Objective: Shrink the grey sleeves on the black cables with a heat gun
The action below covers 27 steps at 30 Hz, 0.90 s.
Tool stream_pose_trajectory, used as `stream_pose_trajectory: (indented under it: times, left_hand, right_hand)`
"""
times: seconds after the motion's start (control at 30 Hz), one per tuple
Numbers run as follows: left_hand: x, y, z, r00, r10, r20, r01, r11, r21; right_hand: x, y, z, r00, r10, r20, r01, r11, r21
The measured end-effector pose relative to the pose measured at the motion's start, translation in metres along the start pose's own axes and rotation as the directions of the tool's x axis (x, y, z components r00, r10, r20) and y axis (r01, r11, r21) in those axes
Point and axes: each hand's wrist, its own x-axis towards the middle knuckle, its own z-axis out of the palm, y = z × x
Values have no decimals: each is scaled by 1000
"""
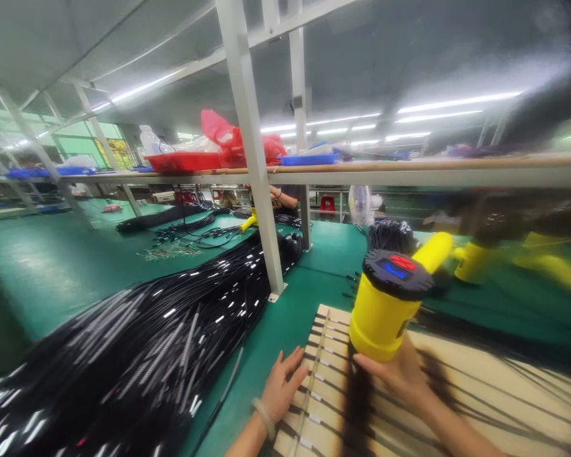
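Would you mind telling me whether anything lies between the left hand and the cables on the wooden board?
Nothing visible does. The left hand already rests flat on the wooden board, its fingers touching the black cables laid across it. The right hand holds the yellow heat gun just beside.

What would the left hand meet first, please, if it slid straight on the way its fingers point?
Probably the yellow heat gun: the left hand lies flat on the wooden board, fingers pointing up-right along the black cables toward it. Depth is unclear.

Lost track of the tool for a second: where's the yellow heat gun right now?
In the head view, the yellow heat gun sits right of centre, gripped by the right hand above the wooden board.
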Motion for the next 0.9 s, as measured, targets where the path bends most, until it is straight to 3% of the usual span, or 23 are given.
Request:
stream_pose_trajectory:
  times: [0.23, 0.9]
  left_hand:
    - [0, 1, 1, 1000, -23, 18, 22, 999, 29]
    - [0, 1, 0, 999, -28, 23, 27, 999, 39]
  right_hand:
    - [-3, 5, 2, 1000, -17, 20, 16, 997, 71]
    - [-10, 14, -11, 998, -59, 0, 58, 992, -114]
